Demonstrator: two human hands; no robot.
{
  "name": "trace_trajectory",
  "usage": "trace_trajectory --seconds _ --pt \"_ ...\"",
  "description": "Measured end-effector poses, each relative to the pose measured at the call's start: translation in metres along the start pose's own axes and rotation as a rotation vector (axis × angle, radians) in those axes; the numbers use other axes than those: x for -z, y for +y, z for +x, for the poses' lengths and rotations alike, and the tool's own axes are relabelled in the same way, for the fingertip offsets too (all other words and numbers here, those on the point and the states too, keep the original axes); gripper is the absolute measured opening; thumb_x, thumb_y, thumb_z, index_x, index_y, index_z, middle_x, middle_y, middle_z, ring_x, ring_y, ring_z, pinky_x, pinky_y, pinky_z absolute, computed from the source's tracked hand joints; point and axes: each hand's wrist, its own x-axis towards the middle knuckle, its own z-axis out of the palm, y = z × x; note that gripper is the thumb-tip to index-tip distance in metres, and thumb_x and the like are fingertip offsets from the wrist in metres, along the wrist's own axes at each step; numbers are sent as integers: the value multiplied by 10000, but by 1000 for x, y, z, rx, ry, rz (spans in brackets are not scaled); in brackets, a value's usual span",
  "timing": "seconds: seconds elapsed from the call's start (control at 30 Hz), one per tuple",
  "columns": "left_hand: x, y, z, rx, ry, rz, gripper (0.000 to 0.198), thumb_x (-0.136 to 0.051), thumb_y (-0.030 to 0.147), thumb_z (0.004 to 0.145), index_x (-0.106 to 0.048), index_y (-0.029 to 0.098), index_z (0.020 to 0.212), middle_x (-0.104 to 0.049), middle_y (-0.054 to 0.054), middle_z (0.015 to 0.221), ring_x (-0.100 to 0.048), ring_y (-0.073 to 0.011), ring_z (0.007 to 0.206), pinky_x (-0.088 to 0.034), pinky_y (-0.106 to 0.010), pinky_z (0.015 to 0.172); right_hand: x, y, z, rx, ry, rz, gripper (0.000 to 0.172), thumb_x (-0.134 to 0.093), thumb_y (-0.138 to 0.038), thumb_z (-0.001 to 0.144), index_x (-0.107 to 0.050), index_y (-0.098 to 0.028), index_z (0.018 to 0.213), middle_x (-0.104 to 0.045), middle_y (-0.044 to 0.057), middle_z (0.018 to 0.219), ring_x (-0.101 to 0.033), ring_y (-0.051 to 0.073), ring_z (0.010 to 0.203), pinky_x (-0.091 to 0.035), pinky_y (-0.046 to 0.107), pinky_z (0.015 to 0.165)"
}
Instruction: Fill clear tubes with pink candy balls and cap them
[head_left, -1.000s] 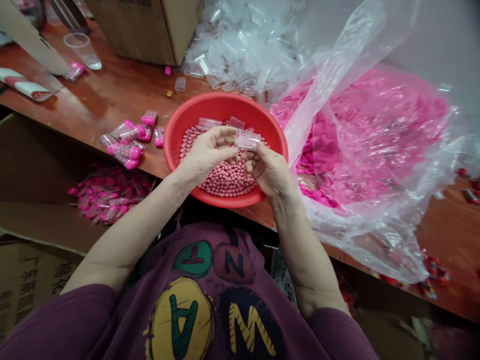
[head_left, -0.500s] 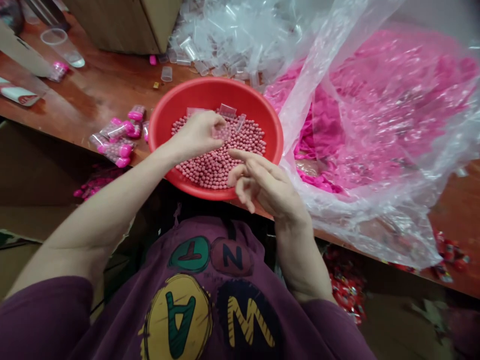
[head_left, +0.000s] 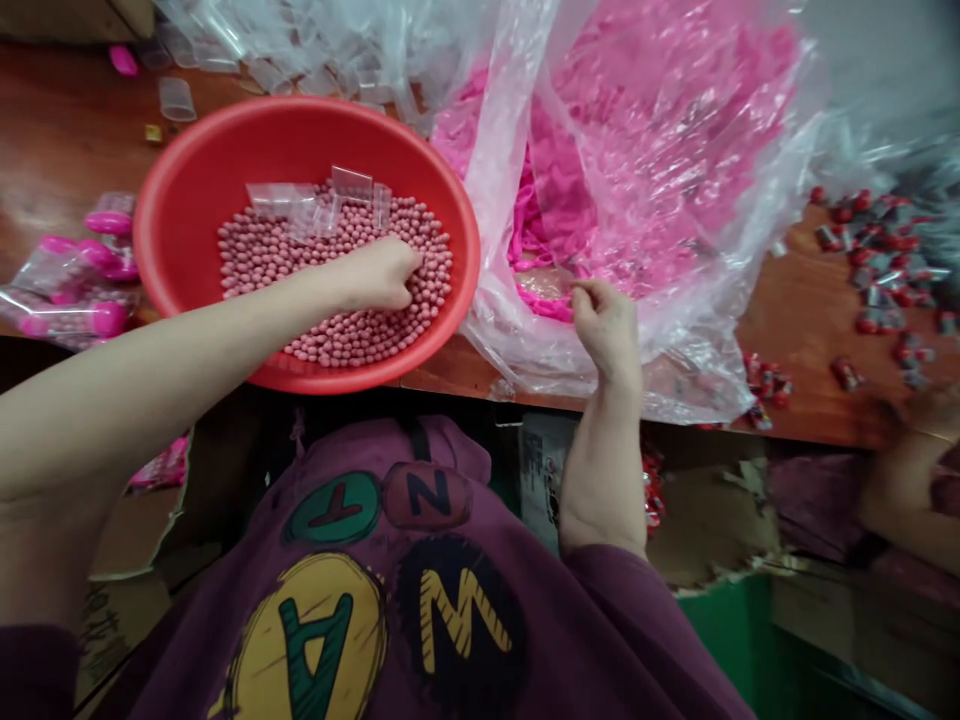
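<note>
Pink round beads (head_left: 262,275) lay heaped in a red basin (head_left: 180,200). The left hand (head_left: 379,275) was pressed into them, fingers curled, its grip unclear. The right hand (head_left: 606,325) was narrowly pinched against a clear plastic bag (head_left: 510,200). "WANT" was printed on the purple shirt (head_left: 450,500).

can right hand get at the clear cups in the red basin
Probably yes. The right hand sits by the plastic bag, past the red basin's rim; the left hand, in the beads, leaves the way to the clear cups free.
</note>
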Motion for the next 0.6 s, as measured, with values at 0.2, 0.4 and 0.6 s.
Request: trace_trajectory --seconds 0.2,0.4,0.6 --pt "37 11 -41 -13 199 -420 231 -869 59 739 -811 205 908 -757 4 832 -626 -184 816 -517 -373 960 -46 -17 44 226 -79 -210 377 -527 -229 961 -846 -189 1158 -819 179 1185 -759 338 1104 -623 564 1068" --pt "30 26 -96 119 291 -1177 204 -862 99 793 -816 163 981 -793 -43 969 -712 -136 856 -586 -286 851 -71 -28 67 170 -140 -453 261 -599 -236 939 -805 -149 1074 -722 291 1291 -737 412 1104 -623 625 953" --pt "19 27 -115 145 379 -1581 98 -759 181 937 -766 160 1032 -823 -104 971 -792 -182 884 -646 -307 817 -58 -17 75 259 -8 -271 147 -725 -263 859 -612 -240 767 -677 264 987 -697 472 1061 -536 683 917"
